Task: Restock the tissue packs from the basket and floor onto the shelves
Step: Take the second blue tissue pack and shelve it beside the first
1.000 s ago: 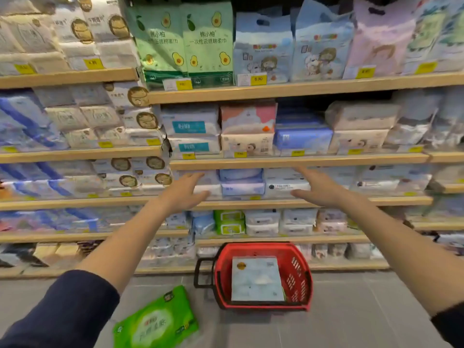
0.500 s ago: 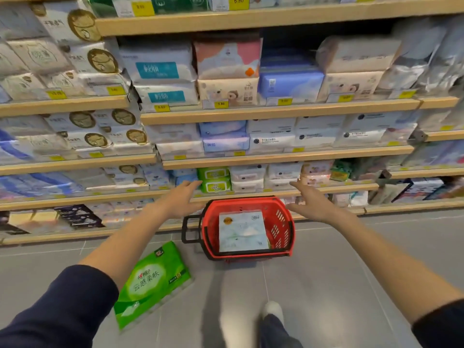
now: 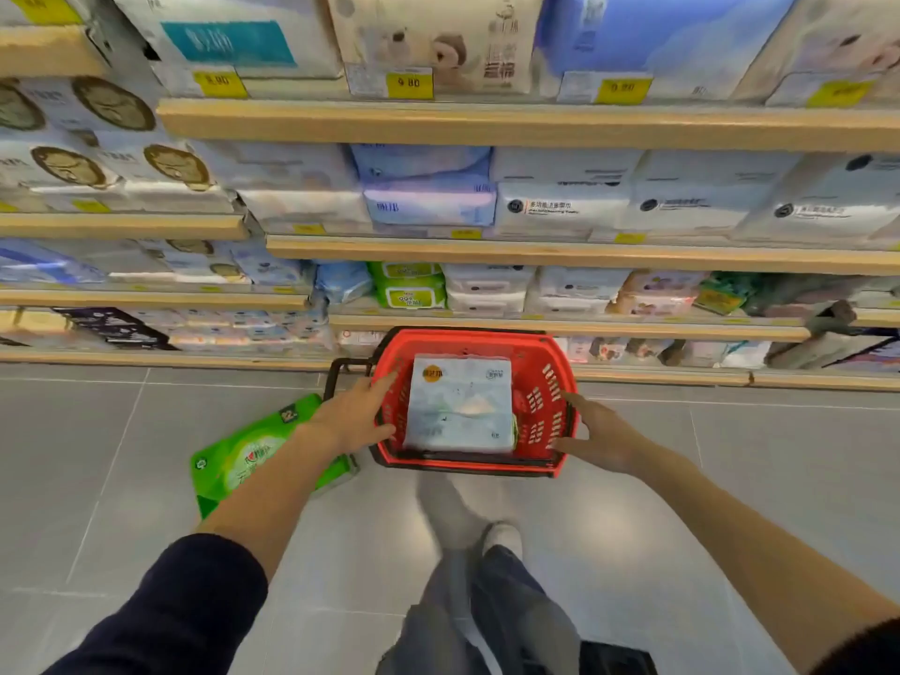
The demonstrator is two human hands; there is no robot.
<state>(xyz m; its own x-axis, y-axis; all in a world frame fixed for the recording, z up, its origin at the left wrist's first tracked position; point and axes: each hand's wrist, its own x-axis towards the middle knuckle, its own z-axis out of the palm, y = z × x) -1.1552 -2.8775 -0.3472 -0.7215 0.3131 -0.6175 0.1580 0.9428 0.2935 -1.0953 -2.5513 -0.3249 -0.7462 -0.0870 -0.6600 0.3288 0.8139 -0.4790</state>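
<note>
A red plastic basket (image 3: 540, 367) stands on the grey floor in front of the shelves. A pale blue tissue pack (image 3: 460, 411) lies flat inside it. My left hand (image 3: 353, 416) is at the basket's left rim, fingers spread, just short of the pack. At the basket's right rim, my right hand (image 3: 601, 431) is spread and holds nothing. A green tissue pack (image 3: 248, 453) lies on the floor left of the basket, partly hidden by my left forearm.
Wooden shelves (image 3: 535, 253) packed with tissue and wipe packs rise behind the basket. The basket's black handle (image 3: 336, 370) sticks out to the left. My legs and white shoes (image 3: 501, 535) are just behind the basket.
My view has tilted down and moved closer to the floor. Both hands have dropped from shelf height to the two sides of the basket.
</note>
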